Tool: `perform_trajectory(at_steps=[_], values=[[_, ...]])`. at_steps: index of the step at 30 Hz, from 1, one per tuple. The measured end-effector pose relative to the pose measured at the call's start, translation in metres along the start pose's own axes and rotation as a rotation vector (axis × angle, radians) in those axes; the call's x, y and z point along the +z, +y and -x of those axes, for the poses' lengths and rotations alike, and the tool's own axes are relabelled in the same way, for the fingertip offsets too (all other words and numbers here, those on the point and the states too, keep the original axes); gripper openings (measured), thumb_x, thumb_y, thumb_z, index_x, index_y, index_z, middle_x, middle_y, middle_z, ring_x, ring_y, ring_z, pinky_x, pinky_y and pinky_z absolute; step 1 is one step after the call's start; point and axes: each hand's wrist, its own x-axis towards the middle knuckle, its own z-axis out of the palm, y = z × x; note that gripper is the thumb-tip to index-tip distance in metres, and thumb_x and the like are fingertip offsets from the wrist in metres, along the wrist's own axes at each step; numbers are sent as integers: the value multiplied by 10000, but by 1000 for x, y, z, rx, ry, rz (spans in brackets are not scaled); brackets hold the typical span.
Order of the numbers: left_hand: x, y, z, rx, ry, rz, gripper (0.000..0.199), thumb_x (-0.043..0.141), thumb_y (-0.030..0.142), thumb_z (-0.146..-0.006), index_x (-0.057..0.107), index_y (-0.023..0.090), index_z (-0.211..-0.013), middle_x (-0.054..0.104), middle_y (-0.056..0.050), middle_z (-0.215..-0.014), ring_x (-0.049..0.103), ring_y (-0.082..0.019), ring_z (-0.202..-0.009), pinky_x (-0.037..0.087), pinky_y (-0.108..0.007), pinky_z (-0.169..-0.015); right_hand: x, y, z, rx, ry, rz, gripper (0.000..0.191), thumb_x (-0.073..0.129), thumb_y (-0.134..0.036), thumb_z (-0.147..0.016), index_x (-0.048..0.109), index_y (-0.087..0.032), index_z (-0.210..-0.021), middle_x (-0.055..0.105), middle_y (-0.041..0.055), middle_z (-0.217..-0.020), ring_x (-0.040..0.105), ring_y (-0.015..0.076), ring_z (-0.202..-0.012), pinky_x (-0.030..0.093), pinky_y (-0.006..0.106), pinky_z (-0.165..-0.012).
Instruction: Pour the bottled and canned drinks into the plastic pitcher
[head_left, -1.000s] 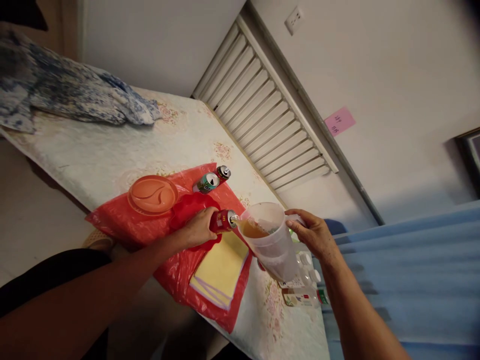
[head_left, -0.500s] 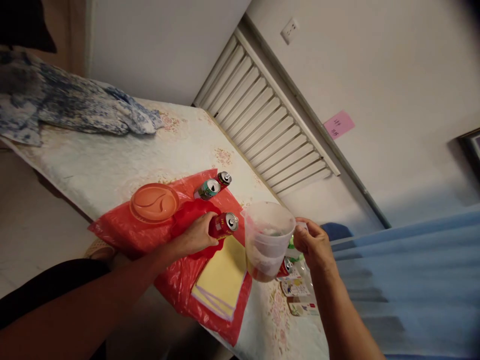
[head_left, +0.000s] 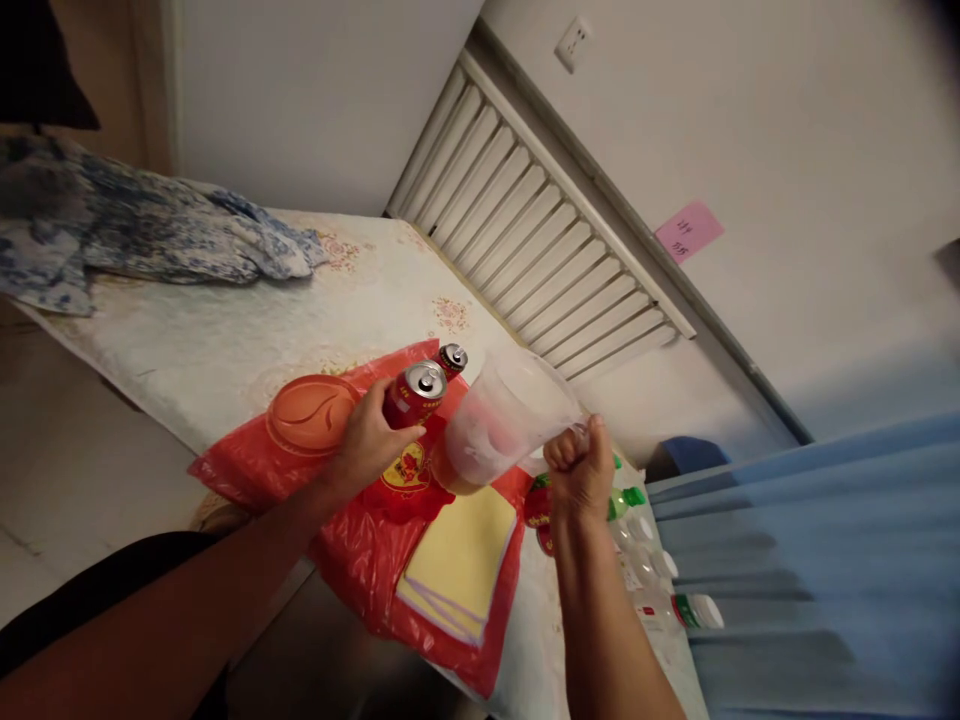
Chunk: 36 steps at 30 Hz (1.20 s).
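Note:
My left hand (head_left: 375,430) is wrapped round a red drink can (head_left: 415,397), held up above the red plastic bag. Closed on its handle, my right hand (head_left: 581,465) carries a translucent plastic jug (head_left: 499,420), tilted, with some brownish liquid low inside. Beneath the can and jug lies a red item with a yellow emblem (head_left: 407,470). A second can (head_left: 453,358) stands just behind the held one; the green can seen before is hidden now. An orange round lid (head_left: 313,413) rests left of my left hand.
A folded yellow cloth (head_left: 461,565) lies on the red plastic bag (head_left: 352,575) at the table's near side. Several bottles (head_left: 637,540) and red cans stand at the right. A blue-patterned cloth (head_left: 187,235) lies at the far left; a radiator (head_left: 540,210) runs behind the table.
My left hand has lifted the red can up and left, toward the other cans. My right hand has brought the jug left and tilted it over the red item.

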Motion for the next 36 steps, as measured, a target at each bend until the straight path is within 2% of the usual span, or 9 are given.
perform_trajectory(at_steps=[4,10,15,19,22,25,29,33,36], values=[[-5,-1,-4,-23,164,-31,646,785,262,-611,542,171,-1202,659,-99,-1156,638,-296,-1071,508,-420,-943,19,30,6,20,-1,52,484,594,-562,-804,255,-254,-647,205,-148,-428,151,57,-355,160,209,-379],[-14,2,12,-59,260,1,634,775,280,-631,530,210,-1211,658,-59,-1148,649,-260,-1035,533,-384,-918,34,67,23,38,64,54,454,532,-552,-827,230,-258,-659,195,-143,-456,165,65,-373,187,211,-397],[-23,0,29,-39,290,-85,645,779,352,-622,536,196,-1199,651,-70,-1151,627,-277,-1077,517,-426,-964,27,92,35,28,69,-8,429,511,-545,-838,281,-251,-628,270,-125,-441,239,70,-385,250,216,-421],[-28,4,48,-66,303,-135,693,777,360,-622,530,173,-1242,657,-86,-1143,638,-288,-1046,517,-467,-954,12,91,36,28,0,123,440,454,-588,-873,449,-222,-629,456,-66,-506,440,102,-485,394,240,-521],[-26,9,73,-20,262,-168,747,770,417,-628,505,187,-1287,644,-96,-1185,626,-305,-1070,513,-480,-956,-8,76,41,-24,33,258,402,504,-557,-862,625,-177,-908,668,15,-821,609,156,-784,485,276,-738],[-15,14,103,-21,143,-181,760,769,442,-607,509,183,-1272,652,-107,-1154,638,-314,-1021,543,-470,-889,-35,63,63,6,109,324,455,609,-480,-810,600,-172,-1145,693,35,-951,636,182,-896,492,310,-843],[11,17,139,-29,-59,-120,682,731,417,-654,488,191,-1251,644,-116,-1177,631,-306,-1073,518,-460,-939,-67,58,116,133,16,271,461,716,-374,-715,624,-168,-1116,706,36,-894,670,194,-835,533,325,-800],[43,19,169,-9,-145,-104,677,745,345,-621,491,189,-1229,631,-126,-1216,598,-320,-1156,477,-483,-1002,-82,50,164,211,-88,196,583,774,-269,-635,618,-178,-1190,715,88,-1099,671,249,-1040,552,347,-859],[61,24,190,14,-255,-68,670,734,282,-607,498,183,-1226,648,-119,-1190,623,-314,-1118,497,-469,-982,-89,38,182,231,-148,194,701,781,-192,-585,591,-198,-1259,686,77,-1217,662,269,-1096,563,357,-883]])
